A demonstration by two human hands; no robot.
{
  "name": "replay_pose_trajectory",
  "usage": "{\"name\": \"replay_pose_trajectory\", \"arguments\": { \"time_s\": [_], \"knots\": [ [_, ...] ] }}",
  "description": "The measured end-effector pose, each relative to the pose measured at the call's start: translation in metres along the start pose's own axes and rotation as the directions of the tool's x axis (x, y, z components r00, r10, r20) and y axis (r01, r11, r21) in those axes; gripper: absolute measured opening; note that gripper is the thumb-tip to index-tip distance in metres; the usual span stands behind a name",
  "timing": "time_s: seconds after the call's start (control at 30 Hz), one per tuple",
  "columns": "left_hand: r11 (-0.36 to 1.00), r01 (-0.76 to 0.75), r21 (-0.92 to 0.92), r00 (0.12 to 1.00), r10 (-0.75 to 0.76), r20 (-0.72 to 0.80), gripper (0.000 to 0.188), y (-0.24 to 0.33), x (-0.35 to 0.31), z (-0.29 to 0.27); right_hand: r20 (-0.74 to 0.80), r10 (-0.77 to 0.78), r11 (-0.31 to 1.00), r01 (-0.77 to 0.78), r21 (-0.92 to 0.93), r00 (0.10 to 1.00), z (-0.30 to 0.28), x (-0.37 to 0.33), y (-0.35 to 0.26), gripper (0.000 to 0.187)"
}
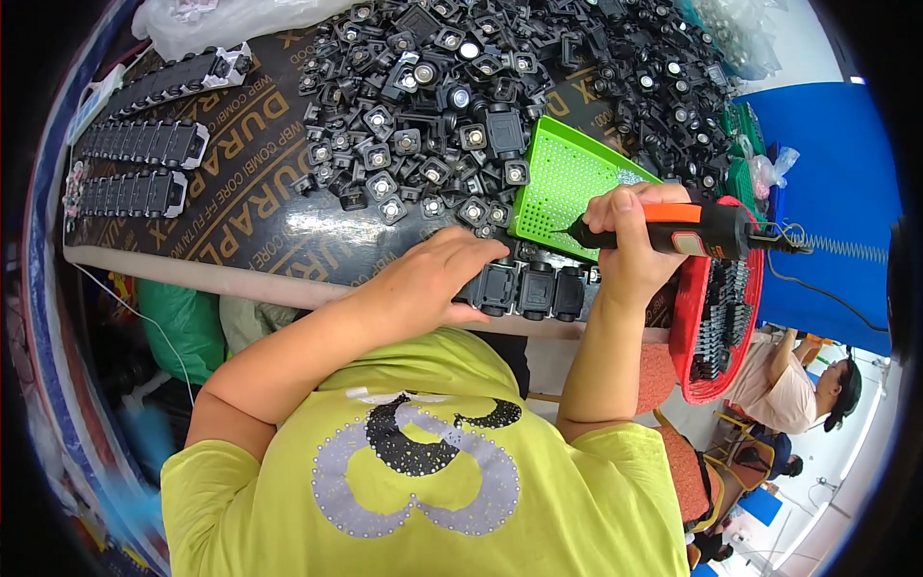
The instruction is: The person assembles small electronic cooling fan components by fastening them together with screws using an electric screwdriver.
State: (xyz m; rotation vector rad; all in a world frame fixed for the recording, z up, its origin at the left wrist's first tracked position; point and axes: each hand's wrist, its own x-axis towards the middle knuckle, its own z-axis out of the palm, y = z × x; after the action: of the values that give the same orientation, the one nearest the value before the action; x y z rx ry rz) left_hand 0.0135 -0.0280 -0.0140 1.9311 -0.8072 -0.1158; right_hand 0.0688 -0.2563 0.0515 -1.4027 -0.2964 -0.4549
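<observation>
While the left hand (433,279) presses the black row of parts (534,288) at frame centre, the right hand (630,245) grips an electric screwdriver (687,231); finished rows (144,144) lie upper left, and a big pile of loose parts (452,96) seems left.

A dark brown plywood worktop (240,207) with a pale front edge fills the upper view. To its right stands a blue panel (832,163). Beyond, the pale floor (836,462) lies brightly lit.
</observation>
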Motion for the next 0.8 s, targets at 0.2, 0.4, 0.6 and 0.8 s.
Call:
{"name": "replay_pose_trajectory", "arguments": {
  "time_s": [0.2, 0.4, 0.6, 0.8],
  "knots": [
    [1.000, -0.007, -0.001, 1.000, 0.007, -0.010, 0.073, 0.000, -0.001, 0.000, 0.021, -0.026, 0.998, 0.028, -0.056, 0.999, 0.002, -0.002, -0.009, 0.015],
    [1.000, 0.017, -0.022, 1.000, -0.018, -0.018, 0.073, 0.001, -0.001, 0.000, 0.196, -0.027, 0.927, -0.049, 0.372, 0.980, 0.007, -0.004, -0.048, 0.015],
    [0.999, 0.017, -0.052, 0.999, -0.018, -0.033, 0.074, 0.001, 0.000, 0.000, 0.317, 0.122, 0.905, -0.236, 0.353, 0.941, 0.035, -0.036, -0.054, 0.032],
    [0.998, -0.008, -0.056, 0.998, 0.004, -0.064, 0.074, 0.001, -0.001, 0.000, 0.331, 0.129, 0.915, -0.241, 0.324, 0.935, 0.042, -0.039, -0.050, 0.033]
  ]
}}
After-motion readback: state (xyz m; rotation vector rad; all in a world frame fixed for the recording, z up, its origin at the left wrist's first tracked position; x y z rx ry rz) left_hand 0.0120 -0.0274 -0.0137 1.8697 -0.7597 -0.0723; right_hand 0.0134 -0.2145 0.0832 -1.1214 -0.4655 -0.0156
